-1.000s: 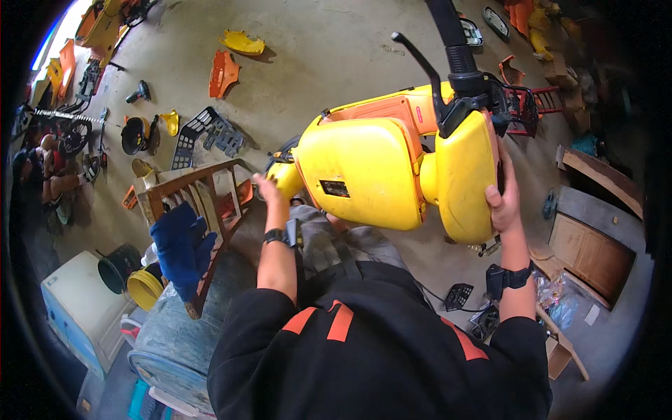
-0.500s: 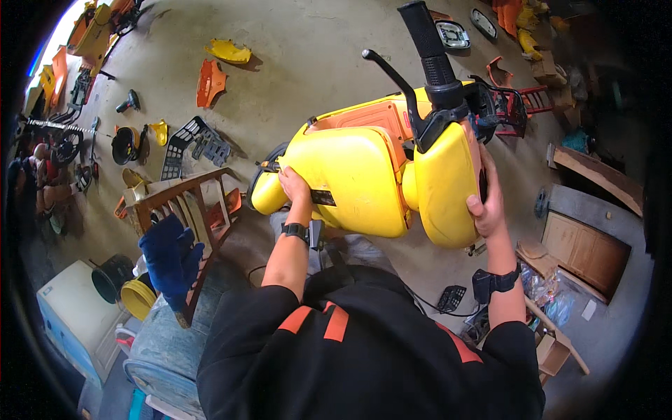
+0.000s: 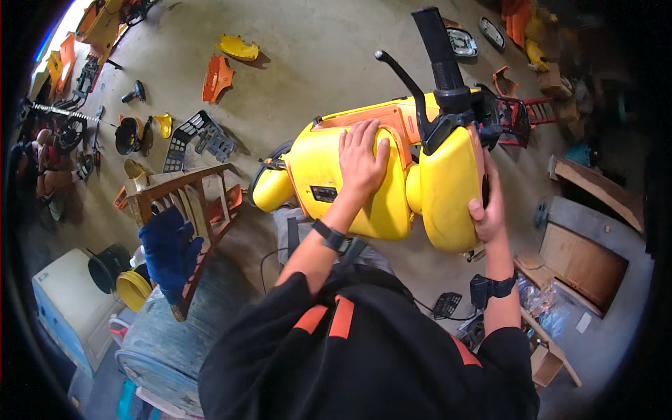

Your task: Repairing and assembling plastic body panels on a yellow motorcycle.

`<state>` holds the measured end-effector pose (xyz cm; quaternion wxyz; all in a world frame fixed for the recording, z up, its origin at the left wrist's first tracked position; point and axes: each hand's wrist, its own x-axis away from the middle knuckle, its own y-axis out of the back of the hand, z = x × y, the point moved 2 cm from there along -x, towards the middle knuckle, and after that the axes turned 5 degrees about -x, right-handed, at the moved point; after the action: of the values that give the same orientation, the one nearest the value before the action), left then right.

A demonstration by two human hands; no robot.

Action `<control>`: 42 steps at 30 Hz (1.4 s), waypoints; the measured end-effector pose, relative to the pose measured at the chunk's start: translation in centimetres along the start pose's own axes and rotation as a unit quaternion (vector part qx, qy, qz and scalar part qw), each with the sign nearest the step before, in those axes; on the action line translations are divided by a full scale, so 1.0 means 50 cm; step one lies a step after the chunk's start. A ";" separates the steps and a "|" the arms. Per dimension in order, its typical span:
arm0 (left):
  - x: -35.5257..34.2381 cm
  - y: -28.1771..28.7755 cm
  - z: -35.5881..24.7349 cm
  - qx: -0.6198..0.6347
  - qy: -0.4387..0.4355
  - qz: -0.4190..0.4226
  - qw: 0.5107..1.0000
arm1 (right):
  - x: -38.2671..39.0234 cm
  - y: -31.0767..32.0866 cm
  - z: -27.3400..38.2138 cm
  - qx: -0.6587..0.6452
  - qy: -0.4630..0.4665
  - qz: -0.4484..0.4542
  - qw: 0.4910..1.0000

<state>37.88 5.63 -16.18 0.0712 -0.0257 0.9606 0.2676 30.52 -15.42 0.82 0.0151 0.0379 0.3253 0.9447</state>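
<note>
A yellow and orange scooter body (image 3: 381,213) stretches across in front of me, with a black handlebar grip (image 3: 437,52) and a brake lever (image 3: 402,80) at its right end. My left hand (image 3: 362,159) lies flat on the large yellow side panel, fingers outstretched toward the orange part. With my right hand (image 3: 492,210) I grip the right edge of the rounded yellow cover (image 3: 441,196) below the handlebar. That thumb rests on the cover's front, while the other fingers go round its far side and are partly hidden. A black wheel (image 3: 276,152) shows partly at the left end.
A wooden chair (image 3: 192,231) with a blue glove (image 3: 170,248) on it stands at my left, above a blue-grey drum (image 3: 175,350). Orange (image 3: 217,77) and yellow shells (image 3: 238,47), a drill (image 3: 133,92) and a black basket (image 3: 183,140) lie on the floor. Cardboard (image 3: 581,255) is at right.
My left hand has moved right from the panel's left end to its upper middle and now lies flat there. My right hand stays on the yellow cover. The view has shifted slightly.
</note>
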 end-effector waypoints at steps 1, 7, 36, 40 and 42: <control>0.002 0.006 0.003 -0.002 -0.003 -0.003 1.000 | -0.004 0.000 0.003 -0.006 0.004 0.003 1.000; -0.003 0.012 0.028 -0.003 -0.013 0.005 1.000 | -0.013 0.002 0.020 -0.015 0.005 0.022 1.000; -0.119 -0.043 0.024 -0.037 -0.145 0.344 0.927 | 0.009 0.019 0.026 0.084 0.081 -0.064 0.991; -0.118 -0.051 0.010 -0.069 -0.139 0.384 0.910 | 0.040 0.003 0.037 0.121 0.077 -0.176 0.974; -0.111 -0.072 0.018 -0.096 -0.121 0.396 0.905 | 0.083 -0.035 0.053 0.152 0.073 -0.303 0.938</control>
<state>43.79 3.06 -17.93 0.0719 0.3830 0.8453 0.3655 26.59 -12.19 2.05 0.2712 -0.1302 0.4612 0.8348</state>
